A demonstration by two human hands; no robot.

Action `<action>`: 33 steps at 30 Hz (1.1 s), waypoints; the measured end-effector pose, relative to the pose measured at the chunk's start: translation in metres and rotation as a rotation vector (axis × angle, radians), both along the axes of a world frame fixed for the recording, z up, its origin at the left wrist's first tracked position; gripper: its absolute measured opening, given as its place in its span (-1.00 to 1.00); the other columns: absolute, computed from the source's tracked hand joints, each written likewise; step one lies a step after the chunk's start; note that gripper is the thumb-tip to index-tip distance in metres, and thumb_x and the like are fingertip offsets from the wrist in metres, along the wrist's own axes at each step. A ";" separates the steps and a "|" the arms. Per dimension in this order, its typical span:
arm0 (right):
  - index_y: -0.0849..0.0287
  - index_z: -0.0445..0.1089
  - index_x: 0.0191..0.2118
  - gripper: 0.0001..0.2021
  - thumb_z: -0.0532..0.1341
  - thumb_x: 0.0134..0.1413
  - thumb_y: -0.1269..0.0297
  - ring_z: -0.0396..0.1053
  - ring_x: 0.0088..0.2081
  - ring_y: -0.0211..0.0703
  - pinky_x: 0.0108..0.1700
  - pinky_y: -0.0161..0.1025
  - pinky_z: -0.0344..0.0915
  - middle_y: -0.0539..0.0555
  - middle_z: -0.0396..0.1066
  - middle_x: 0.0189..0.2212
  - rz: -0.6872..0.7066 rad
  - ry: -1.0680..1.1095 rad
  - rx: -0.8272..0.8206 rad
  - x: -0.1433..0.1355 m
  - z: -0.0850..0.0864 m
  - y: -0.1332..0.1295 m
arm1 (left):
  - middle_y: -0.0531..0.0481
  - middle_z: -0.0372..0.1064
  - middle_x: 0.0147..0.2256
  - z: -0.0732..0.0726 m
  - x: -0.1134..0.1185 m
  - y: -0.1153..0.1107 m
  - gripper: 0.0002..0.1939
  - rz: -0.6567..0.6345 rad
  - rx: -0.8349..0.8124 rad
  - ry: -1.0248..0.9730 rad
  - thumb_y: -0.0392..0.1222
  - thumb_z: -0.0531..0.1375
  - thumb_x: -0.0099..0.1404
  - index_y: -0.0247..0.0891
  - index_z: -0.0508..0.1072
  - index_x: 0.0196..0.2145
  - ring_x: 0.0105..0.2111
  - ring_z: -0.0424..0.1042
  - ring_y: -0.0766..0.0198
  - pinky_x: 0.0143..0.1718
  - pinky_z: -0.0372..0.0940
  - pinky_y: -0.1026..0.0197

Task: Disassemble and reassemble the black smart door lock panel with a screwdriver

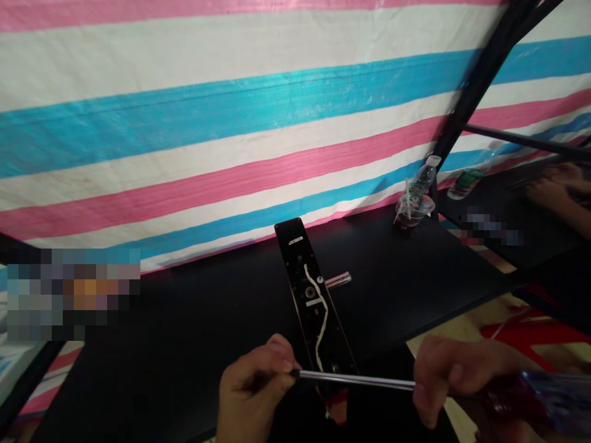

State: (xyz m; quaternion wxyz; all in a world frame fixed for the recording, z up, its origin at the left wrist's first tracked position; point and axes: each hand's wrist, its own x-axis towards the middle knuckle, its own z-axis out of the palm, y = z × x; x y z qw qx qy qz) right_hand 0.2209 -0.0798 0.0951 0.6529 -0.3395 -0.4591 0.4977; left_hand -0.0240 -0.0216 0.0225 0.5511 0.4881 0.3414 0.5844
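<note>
My right hand (pixel 455 372) is closed around a screwdriver (pixel 355 379) with a long metal shaft and a dark red, partly clear handle. The shaft points left, nearly level. At its dark tip, the thumb and fingers of my left hand (pixel 261 384) are pinched together; whether a small screw is between them I cannot tell. Beyond and below the shaft lies a long black panel (pixel 295 246), with a whitish cable (pixel 325 314) running down its face and round fittings on it. The panel's near end is partly hidden by the shaft.
The panel rests on a black table (pixel 207 314). A pinkish clear packet (pixel 339 280) lies beside it. A plastic cup with a straw (pixel 414 210) and a bottle (pixel 427 175) stand at the back right. Another person's hands (pixel 554 191) are at the right table. Striped sheeting (pixel 231 123) hangs behind.
</note>
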 end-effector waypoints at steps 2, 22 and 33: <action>-0.10 0.57 -0.16 -0.76 0.28 0.14 -0.02 0.48 -0.50 -0.06 -0.43 -0.14 0.43 0.09 0.54 -0.50 0.130 -0.095 0.098 0.013 -0.002 0.011 | -0.03 0.36 -0.63 -0.002 0.001 0.000 -0.89 -0.063 -0.060 -0.007 -0.19 0.46 0.02 -0.18 0.61 -0.53 -0.53 0.31 0.29 -0.50 0.27 0.26; 0.07 0.43 -0.11 -0.87 0.19 0.26 0.33 0.46 -0.23 -0.17 -0.11 -0.19 0.43 0.11 0.47 -0.16 -0.075 -0.211 0.122 -0.036 -0.073 0.061 | 0.06 0.39 -0.44 -0.058 0.045 0.040 -0.33 0.547 -0.306 0.208 0.06 0.39 0.06 -0.30 0.45 0.08 -0.47 0.35 0.37 -0.41 0.30 0.32; 0.06 0.42 -0.10 -0.86 0.19 0.25 0.33 0.46 -0.18 -0.15 -0.08 -0.18 0.40 0.10 0.47 -0.17 -0.043 -0.378 0.145 -0.042 -0.077 0.082 | -0.21 0.50 -0.01 -0.092 0.057 0.035 -0.37 0.350 -0.359 0.283 0.10 0.26 0.21 -0.31 0.41 0.13 -0.02 0.50 0.02 0.02 0.37 0.05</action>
